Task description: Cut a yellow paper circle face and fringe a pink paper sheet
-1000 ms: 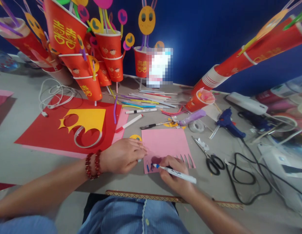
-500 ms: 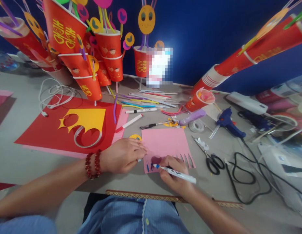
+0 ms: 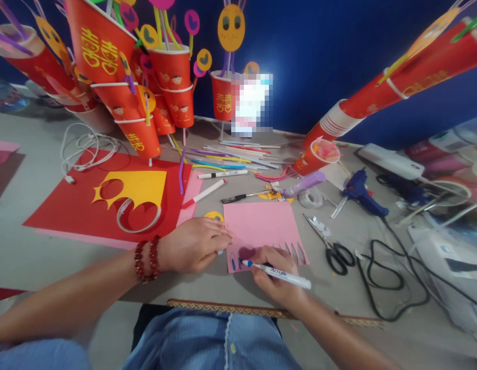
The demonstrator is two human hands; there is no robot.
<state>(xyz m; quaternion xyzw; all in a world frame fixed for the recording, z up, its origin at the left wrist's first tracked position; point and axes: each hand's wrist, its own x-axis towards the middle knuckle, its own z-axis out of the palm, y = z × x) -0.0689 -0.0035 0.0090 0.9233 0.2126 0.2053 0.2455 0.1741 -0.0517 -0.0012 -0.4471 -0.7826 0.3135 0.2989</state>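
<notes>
My right hand is closed around a white acrylic marker with a blue tip. That tip touches the lower left of a pink paper sheet, by two small oval shapes with blue in them. Several pointed slits cut into the sheet's lower right edge. Resting at the sheet's left edge, my left hand has curled fingers, and a small whitish-blue piece like a marker cap pokes out beneath them. A yellow paper circle with a drawn face lies partly hidden behind this hand.
Scissors and a blue glue gun with its black cord lie at right. On the left, cut yellow paper and a tape ring rest on red paper. Stacked red cups and loose pipe cleaners are behind.
The marker in my right hand has shifted very slightly at the same spot on the pink sheet. My left hand stays in place.
</notes>
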